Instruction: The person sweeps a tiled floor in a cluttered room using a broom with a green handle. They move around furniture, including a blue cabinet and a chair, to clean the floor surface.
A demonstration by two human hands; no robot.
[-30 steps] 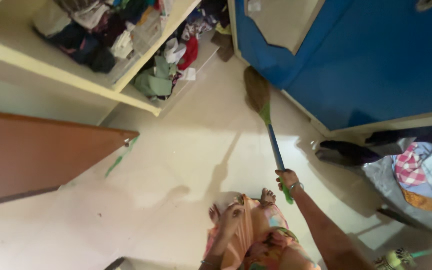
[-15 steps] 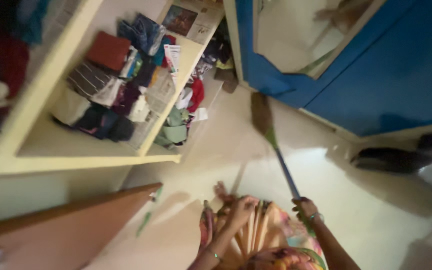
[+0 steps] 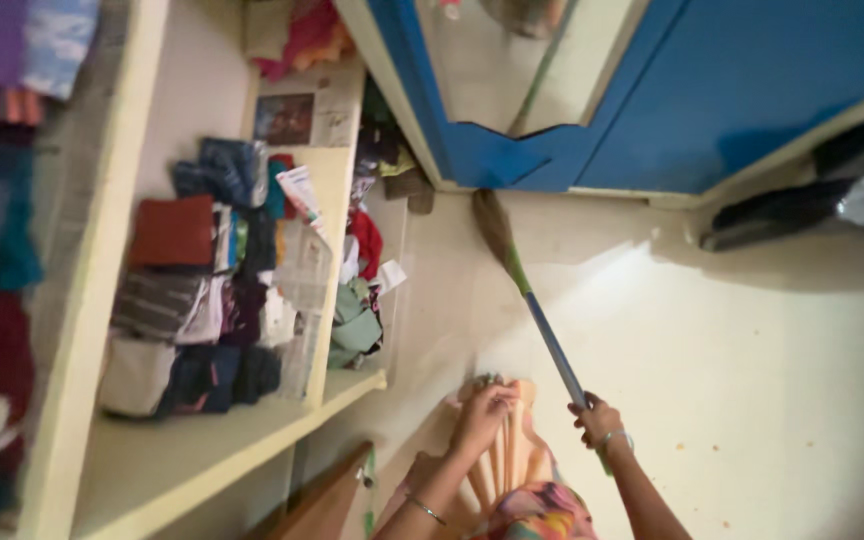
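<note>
My right hand point(image 3: 596, 421) is closed around the blue-and-green handle of a broom point(image 3: 542, 325). Its brown bristle head point(image 3: 493, 224) rests on the pale floor, close to the base of the blue wardrobe point(image 3: 712, 90). My left hand point(image 3: 486, 408) grips a bunch of the pleated orange cloth point(image 3: 515, 450) of my garment and holds it up in front of my legs. A bangle sits on each wrist.
Open cream shelves point(image 3: 202, 440) packed with folded clothes point(image 3: 202, 290) and newspaper fill the left side. A mirror point(image 3: 512, 55) is set in the wardrobe door. Dark cloth point(image 3: 782, 210) lies at the right by the wardrobe base. A brown door edge point(image 3: 327, 505) shows below.
The view has swung up and left, so more shelving shows. The broom head has stayed by the wardrobe base. My left hand has gathered and lifted the pleated cloth.
</note>
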